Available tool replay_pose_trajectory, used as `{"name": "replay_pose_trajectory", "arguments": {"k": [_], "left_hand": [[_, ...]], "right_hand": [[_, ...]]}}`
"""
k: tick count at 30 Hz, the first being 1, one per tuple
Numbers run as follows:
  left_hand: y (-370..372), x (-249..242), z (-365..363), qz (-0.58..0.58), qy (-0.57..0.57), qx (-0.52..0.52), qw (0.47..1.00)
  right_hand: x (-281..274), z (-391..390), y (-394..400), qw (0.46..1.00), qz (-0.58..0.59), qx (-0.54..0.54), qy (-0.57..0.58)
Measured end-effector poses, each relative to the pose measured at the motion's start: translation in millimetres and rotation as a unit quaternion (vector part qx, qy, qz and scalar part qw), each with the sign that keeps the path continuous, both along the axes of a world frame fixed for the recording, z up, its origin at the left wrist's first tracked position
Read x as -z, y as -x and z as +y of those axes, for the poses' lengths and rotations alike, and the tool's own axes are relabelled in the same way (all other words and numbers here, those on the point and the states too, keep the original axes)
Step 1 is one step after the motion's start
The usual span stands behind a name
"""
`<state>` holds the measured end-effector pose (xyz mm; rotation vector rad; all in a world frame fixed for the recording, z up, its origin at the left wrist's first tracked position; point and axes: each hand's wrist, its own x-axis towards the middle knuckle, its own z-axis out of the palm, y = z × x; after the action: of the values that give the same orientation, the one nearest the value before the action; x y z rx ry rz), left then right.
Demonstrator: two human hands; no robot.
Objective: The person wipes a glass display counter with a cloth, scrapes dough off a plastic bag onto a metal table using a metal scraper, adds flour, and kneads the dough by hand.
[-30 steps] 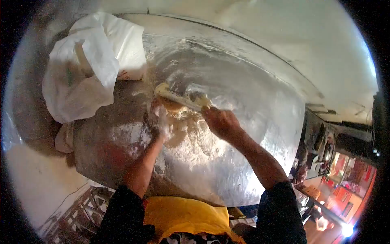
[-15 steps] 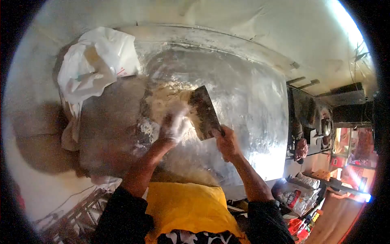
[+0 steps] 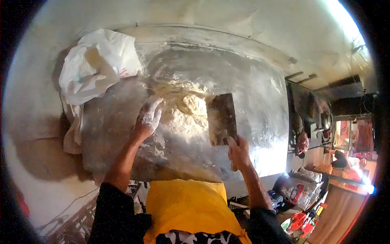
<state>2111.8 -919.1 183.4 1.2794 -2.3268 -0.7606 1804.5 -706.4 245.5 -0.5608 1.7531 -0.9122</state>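
Observation:
A floury mound of dough (image 3: 187, 118) lies on the metal work surface, with a rounder lump toward its upper right and loose flour around it. My right hand (image 3: 239, 152) grips the handle of a cleaver (image 3: 222, 118), whose broad dark rectangular blade is smeared with flour along its left part. The blade's left edge is right beside the dough. On the other side, my left hand (image 3: 148, 117) is dusted white and holds nothing. Its fingers are stretched forward, at the mound's left edge.
A white plastic bag (image 3: 99, 61) sits at the back left of the metal table (image 3: 260, 97). A wall rises behind. Dark cooking equipment (image 3: 308, 118) stands to the right, and packaged goods (image 3: 298, 191) are piled at the lower right. A yellow apron (image 3: 187, 207) borders the near edge.
My left hand has moved left off the dough, uncovering the mound. The cleaver has shifted right and turned more upright, with my right hand moving right and slightly nearer me.

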Motion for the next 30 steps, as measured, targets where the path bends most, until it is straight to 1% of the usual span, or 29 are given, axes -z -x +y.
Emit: {"name": "replay_pose_trajectory", "arguments": {"k": [1, 2, 3, 4, 5, 6, 8, 10, 11, 12, 13, 14, 15, 16, 17, 18, 19, 20, 22, 23, 26, 30], "left_hand": [[-1.2, -13.8, -6.7, 0.044, 0.042, -0.005, 0.998], [-6.1, -29.5, -16.6, 0.084, 0.087, -0.013, 0.993], [-16.5, -49.1, -30.0, 0.094, 0.115, -0.022, 0.989], [-31.7, -55.0, -47.1, 0.113, 0.211, -0.053, 0.969], [-50.5, -58.6, -66.7, 0.132, 0.238, -0.110, 0.956], [-71.5, -58.7, -88.7, 0.155, 0.262, -0.162, 0.939], [-126.0, -46.9, -144.9, 0.245, 0.237, -0.205, 0.917], [-175.8, -37.2, -192.3, 0.156, 0.163, -0.325, 0.918], [-213.8, -7.8, -228.6, 0.122, 0.225, -0.270, 0.928], [-254.7, 36.4, -262.0, -0.081, 0.340, -0.236, 0.907], [-306.3, 84.4, -319.7, 0.067, 0.094, -0.190, 0.975], [-309.3, 72.8, -316.4, -0.031, 0.101, -0.167, 0.980], [-296.3, 69.6, -322.3, -0.079, 0.106, -0.137, 0.982], [-283.6, 68.6, -332.2, -0.107, 0.109, -0.116, 0.981], [-270.1, 65.7, -342.3, -0.134, 0.113, -0.096, 0.980], [-258.9, 67.9, -348.6, -0.150, 0.116, -0.078, 0.979], [-242.9, 63.9, -353.3, -0.161, 0.116, -0.065, 0.978], [-233.5, 58.8, -356.1, -0.175, 0.117, -0.054, 0.976], [-216.5, 52.3, -364.4, -0.191, 0.117, -0.038, 0.974], [-209.2, 47.4, -367.3, -0.195, 0.117, -0.032, 0.973], [-196.2, 41.3, -378.6, -0.202, 0.119, -0.012, 0.972], [-191.5, 25.9, -380.1, -0.203, 0.129, 0.001, 0.971]], "right_hand": [[9.4, 3.2, -0.9, 1.000, -0.003, -0.007, 0.002], [21.8, 6.5, -3.8, 0.993, 0.103, -0.047, -0.016], [31.4, 6.1, -10.0, 0.974, 0.205, -0.089, -0.027], [27.4, 1.2, -18.1, 0.960, 0.253, -0.117, 0.000], [21.8, -2.3, -23.7, 0.943, 0.302, -0.140, 0.027], [30.7, -0.7, -24.0, 0.942, 0.299, -0.147, 0.038], [48.1, 7.6, -19.0, 0.922, 0.352, -0.160, 0.029], [36.5, 2.1, -19.5, 0.920, 0.355, -0.165, 0.013], [29.7, 2.0, -19.4, 0.919, 0.358, -0.168, -0.004], [25.3, -1.1, -20.3, 0.920, 0.345, -0.181, -0.037], [19.0, -4.1, -19.6, 0.921, 0.336, -0.182, -0.079], [12.2, -2.5, -17.7, 0.921, 0.317, -0.184, -0.129], [23.9, 0.0, -15.1, 0.911, 0.301, -0.204, -0.193], [17.0, 2.1, -17.6, 0.917, 0.320, -0.198, -0.133], [12.3, -1.2, -20.6, 0.938, 0.274, -0.160, -0.140], [3.4, -5.1, -26.2, 0.932, 0.275, -0.160, -0.171], [10.4, 3.0, -27.6, 0.953, 0.247, -0.121, -0.131], [9.4, 6.8, -31.5, 0.952, 0.251, -0.098, -0.147], [6.9, 6.7, -37.0, 0.962, 0.241, -0.095, -0.087], [12.3, 9.9, -38.1, 0.961, 0.246, -0.094, -0.082], [2.4, 3.9, -47.7, 0.966, 0.226, -0.058, -0.113], [2.9, -5.0, -51.6, 0.971, 0.194, -0.056, -0.130]]}}
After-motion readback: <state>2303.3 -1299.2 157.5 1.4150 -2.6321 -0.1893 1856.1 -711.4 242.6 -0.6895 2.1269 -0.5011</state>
